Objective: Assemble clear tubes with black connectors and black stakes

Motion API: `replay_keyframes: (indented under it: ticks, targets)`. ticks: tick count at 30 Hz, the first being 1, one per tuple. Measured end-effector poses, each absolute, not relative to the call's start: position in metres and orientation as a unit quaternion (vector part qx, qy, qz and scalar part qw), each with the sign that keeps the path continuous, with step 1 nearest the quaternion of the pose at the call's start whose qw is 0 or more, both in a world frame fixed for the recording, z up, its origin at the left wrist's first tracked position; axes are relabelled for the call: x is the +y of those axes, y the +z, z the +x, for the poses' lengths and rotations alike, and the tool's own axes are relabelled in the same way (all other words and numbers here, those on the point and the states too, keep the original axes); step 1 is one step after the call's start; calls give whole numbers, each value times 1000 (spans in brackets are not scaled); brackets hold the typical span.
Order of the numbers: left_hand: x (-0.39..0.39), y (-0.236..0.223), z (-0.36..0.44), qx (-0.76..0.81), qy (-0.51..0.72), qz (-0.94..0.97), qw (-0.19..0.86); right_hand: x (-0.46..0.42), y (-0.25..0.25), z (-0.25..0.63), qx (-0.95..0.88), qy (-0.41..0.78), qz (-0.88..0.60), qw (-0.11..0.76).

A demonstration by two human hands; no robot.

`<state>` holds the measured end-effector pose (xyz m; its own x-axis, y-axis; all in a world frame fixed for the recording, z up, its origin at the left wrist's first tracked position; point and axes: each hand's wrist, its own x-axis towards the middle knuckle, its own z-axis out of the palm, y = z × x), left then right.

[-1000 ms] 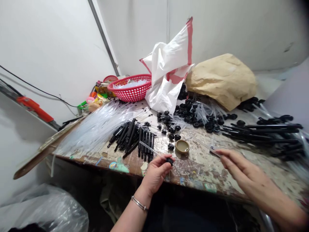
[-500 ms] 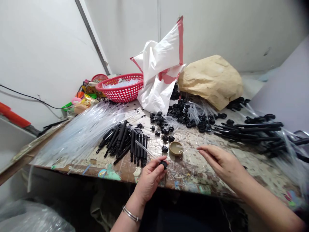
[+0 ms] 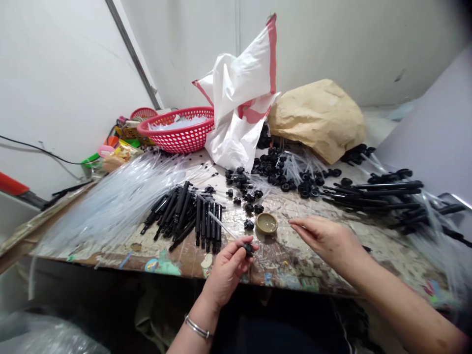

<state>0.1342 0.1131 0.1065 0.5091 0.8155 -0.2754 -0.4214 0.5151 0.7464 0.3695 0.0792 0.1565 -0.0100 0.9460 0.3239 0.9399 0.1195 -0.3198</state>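
My left hand [image 3: 229, 263] is closed in a pinch around a small black plastic fitting [image 3: 248, 250] at the table's front edge. A thin clear tube [image 3: 221, 224] slants up and left from those fingers, over black rods. My right hand [image 3: 324, 241] is held just right of a small round bowl [image 3: 266, 224] with liquid in it. Thumb and fingers are pressed together there; what they grip, if anything, I cannot make out. One loose black fitting [image 3: 249, 224] lies beside the bowl's left rim.
Black rods [image 3: 208, 223] lie left of the bowl, beside a spread of clear tubes [image 3: 99, 206]. Behind stand a red basket [image 3: 177, 140], a white sack [image 3: 239, 98] and a brown paper bag [image 3: 317, 118]. Several black fittings [image 3: 275, 167] and long black rods [image 3: 376, 196] lie to the right.
My right hand has shifted slightly left, towards the bowl. The thin clear tube it held over the bowl no longer shows. My left hand keeps its hold; the view has shifted slightly.
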Motion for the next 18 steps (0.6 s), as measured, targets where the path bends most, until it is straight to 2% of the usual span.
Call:
replay_keyframes:
  ticks: [6,13,18]
  targets:
    - [112,105,134,307,413,297,804,72,167,367,-664,85,-667,326]
    - [112,107,135,307,428,272,805,53,171,339,-604,273,-671,333]
    - [113,107,135,285,446,251,810,50,161,327,-626,290,-622,371]
